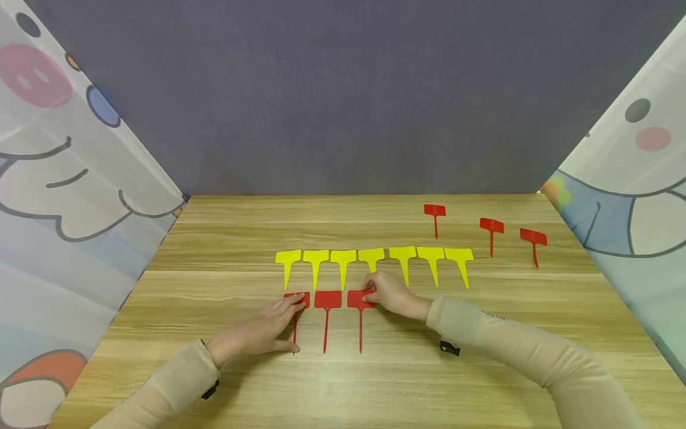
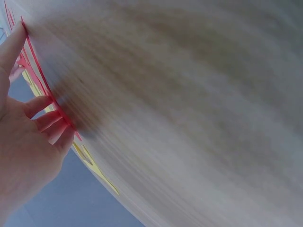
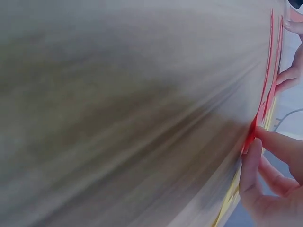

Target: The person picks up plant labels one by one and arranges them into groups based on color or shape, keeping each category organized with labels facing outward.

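Observation:
Three red T-shaped plant labels lie side by side on the wooden table, stems toward the person. My left hand (image 1: 262,328) rests with extended fingers on the head of the left red label (image 1: 295,328), its thumb beside the stem's lower end. The middle red label (image 1: 328,300) lies untouched between the hands. At the right red label (image 1: 355,299), the thumb and forefinger of my right hand (image 1: 393,293) pinch the right edge of the head. In the right wrist view those fingertips meet on the red label (image 3: 250,135). Part of the left label's head is hidden under fingers.
Just beyond the red labels runs a row of several yellow plant labels (image 1: 343,257), one partly covered by the right hand. Three more red labels (image 1: 492,226) lie scattered at the table's back right. A grey panel (image 1: 343,119) stands behind the table, with printed curtains (image 1: 43,167) on both sides.

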`<state>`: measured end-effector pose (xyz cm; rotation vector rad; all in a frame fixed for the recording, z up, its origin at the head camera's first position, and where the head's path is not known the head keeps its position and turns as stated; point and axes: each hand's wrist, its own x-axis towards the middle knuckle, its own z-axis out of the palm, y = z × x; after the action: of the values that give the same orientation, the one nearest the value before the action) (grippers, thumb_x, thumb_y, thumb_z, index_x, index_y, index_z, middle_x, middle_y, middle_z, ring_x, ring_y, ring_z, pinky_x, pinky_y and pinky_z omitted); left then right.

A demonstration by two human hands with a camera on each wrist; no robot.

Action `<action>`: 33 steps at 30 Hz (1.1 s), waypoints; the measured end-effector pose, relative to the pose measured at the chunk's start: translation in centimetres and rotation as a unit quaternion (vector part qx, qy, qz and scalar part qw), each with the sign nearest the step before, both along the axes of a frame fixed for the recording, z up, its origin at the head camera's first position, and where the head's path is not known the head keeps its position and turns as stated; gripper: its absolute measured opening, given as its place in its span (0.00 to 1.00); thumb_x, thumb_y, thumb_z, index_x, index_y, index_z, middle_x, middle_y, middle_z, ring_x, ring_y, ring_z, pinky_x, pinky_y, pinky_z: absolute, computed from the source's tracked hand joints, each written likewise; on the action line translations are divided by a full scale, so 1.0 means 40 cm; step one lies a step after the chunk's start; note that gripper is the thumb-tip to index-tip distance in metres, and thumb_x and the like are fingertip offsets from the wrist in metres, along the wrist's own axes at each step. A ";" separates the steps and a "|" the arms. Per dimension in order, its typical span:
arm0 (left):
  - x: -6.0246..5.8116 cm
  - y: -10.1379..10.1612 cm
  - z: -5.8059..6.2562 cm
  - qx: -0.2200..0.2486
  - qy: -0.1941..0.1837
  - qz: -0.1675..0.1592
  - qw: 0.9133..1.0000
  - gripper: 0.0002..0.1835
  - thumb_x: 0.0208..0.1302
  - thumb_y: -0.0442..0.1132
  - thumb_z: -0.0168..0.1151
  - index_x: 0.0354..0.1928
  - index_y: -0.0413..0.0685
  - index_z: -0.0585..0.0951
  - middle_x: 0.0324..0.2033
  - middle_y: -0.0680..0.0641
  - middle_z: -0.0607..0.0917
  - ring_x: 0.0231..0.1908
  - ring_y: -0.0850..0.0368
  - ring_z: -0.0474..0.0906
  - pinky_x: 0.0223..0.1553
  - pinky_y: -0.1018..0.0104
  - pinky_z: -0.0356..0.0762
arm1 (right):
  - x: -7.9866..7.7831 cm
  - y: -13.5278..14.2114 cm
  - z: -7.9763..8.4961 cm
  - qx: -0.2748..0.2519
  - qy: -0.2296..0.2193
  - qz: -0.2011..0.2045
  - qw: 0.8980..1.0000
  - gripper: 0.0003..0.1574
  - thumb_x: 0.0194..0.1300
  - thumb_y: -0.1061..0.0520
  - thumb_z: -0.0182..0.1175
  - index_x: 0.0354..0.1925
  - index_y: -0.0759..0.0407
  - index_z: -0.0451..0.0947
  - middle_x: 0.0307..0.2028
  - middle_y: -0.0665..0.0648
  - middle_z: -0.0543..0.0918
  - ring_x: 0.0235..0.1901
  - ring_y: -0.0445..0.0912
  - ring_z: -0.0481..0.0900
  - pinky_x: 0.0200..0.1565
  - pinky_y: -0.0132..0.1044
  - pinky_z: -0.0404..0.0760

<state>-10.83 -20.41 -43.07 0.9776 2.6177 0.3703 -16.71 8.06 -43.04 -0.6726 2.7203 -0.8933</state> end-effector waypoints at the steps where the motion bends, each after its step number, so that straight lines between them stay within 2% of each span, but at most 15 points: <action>1: 0.000 0.000 0.000 0.000 -0.001 0.000 1.000 0.45 0.52 0.58 0.58 0.64 0.37 0.55 0.65 0.40 0.52 0.64 0.44 0.48 0.61 0.48 0.51 | 0.001 -0.001 0.002 0.006 0.006 0.002 1.000 0.08 0.47 0.61 0.67 0.29 0.61 0.79 0.22 0.49 0.74 0.21 0.40 0.66 0.25 0.29 0.68; 10: 0.000 -0.003 -0.002 0.007 0.007 0.000 1.000 0.46 0.52 0.61 0.56 0.64 0.37 0.55 0.65 0.40 0.52 0.64 0.44 0.49 0.61 0.48 0.52 | 0.009 -0.005 0.006 0.048 0.066 0.010 0.997 0.11 0.45 0.57 0.69 0.26 0.60 0.77 0.24 0.52 0.75 0.25 0.42 0.68 0.29 0.32 0.70; 16: -0.001 -0.004 -0.006 0.005 0.009 0.000 1.000 0.46 0.52 0.61 0.56 0.64 0.37 0.55 0.65 0.40 0.52 0.64 0.44 0.49 0.61 0.48 0.52 | 0.011 -0.003 0.012 0.024 0.102 0.015 0.994 0.11 0.46 0.56 0.68 0.25 0.61 0.76 0.22 0.52 0.74 0.23 0.41 0.68 0.26 0.29 0.71; 22: 0.000 -0.002 -0.004 0.002 0.002 0.001 1.000 0.45 0.52 0.59 0.58 0.64 0.37 0.55 0.65 0.40 0.52 0.64 0.45 0.48 0.61 0.49 0.51 | 0.001 0.016 0.041 -0.010 0.103 0.004 0.995 0.07 0.49 0.59 0.65 0.27 0.60 0.78 0.22 0.50 0.75 0.21 0.39 0.67 0.22 0.26 0.68; 28: 0.001 0.000 -0.002 0.005 0.001 0.001 1.000 0.45 0.52 0.58 0.59 0.64 0.37 0.55 0.66 0.41 0.52 0.64 0.45 0.48 0.61 0.49 0.51 | -0.025 0.057 0.060 -0.036 0.070 0.008 0.997 0.05 0.52 0.61 0.63 0.30 0.62 0.78 0.22 0.50 0.77 0.21 0.39 0.70 0.21 0.27 0.70; 33: 0.001 0.001 0.000 0.001 -0.001 0.004 1.000 0.45 0.52 0.58 0.59 0.64 0.37 0.55 0.65 0.41 0.52 0.64 0.45 0.48 0.61 0.49 0.51 | -0.051 0.093 0.080 -0.033 0.070 0.000 0.997 0.05 0.54 0.60 0.61 0.31 0.61 0.79 0.25 0.51 0.78 0.22 0.40 0.71 0.21 0.28 0.70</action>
<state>-10.78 -20.36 -43.07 0.9675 2.6206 0.3766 -18.76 11.76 -39.83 -0.7754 2.8240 -0.9752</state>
